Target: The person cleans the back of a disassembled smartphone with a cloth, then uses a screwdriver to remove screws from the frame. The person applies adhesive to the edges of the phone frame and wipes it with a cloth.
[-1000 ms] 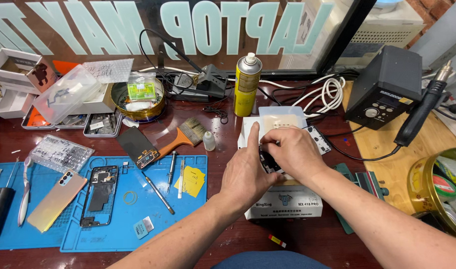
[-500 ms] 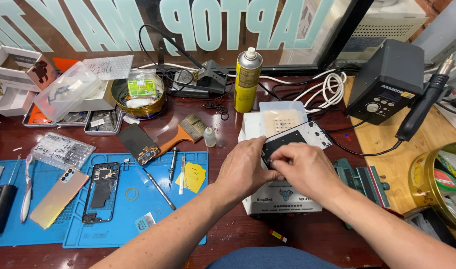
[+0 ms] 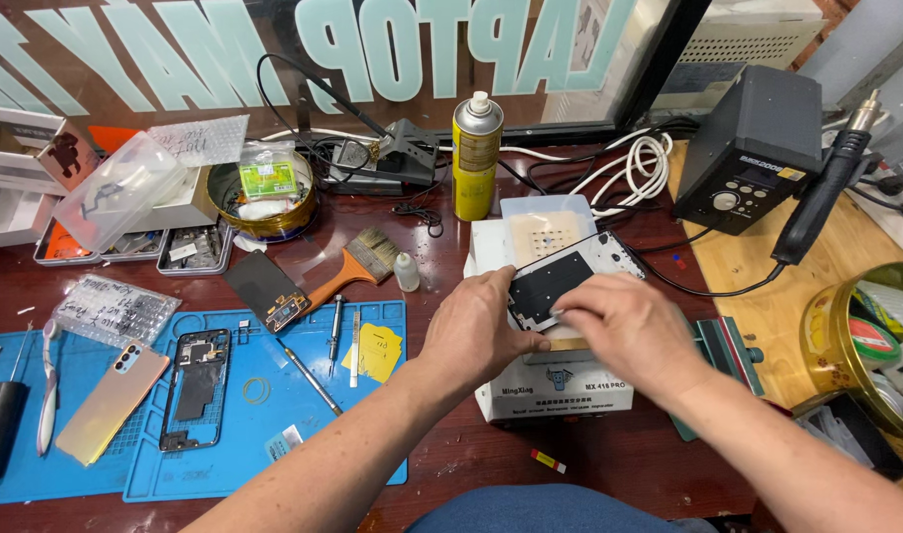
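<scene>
Head view: your left hand (image 3: 476, 331) grips near-left edge of phone screen panel (image 3: 565, 281), thumb under edge, fingers curled on top. Your right hand (image 3: 624, 331) rests on panel's near-right side, fingers together, pressing flat; fingertips partly hidden, exact pinch unclear. Panel lies tilted on top of white separator machine (image 3: 550, 390), centre of bench. Yellow spray can (image 3: 476, 158) stands just behind. Blue mat (image 3: 224, 434) to your left holds phone frame (image 3: 195, 385), tweezers (image 3: 313, 380), yellow notes (image 3: 377, 350).

Spray can (image 3: 476, 158) and cables (image 3: 629, 163) crowd behind; blue mat (image 3: 372, 434) leftward lies open.
</scene>
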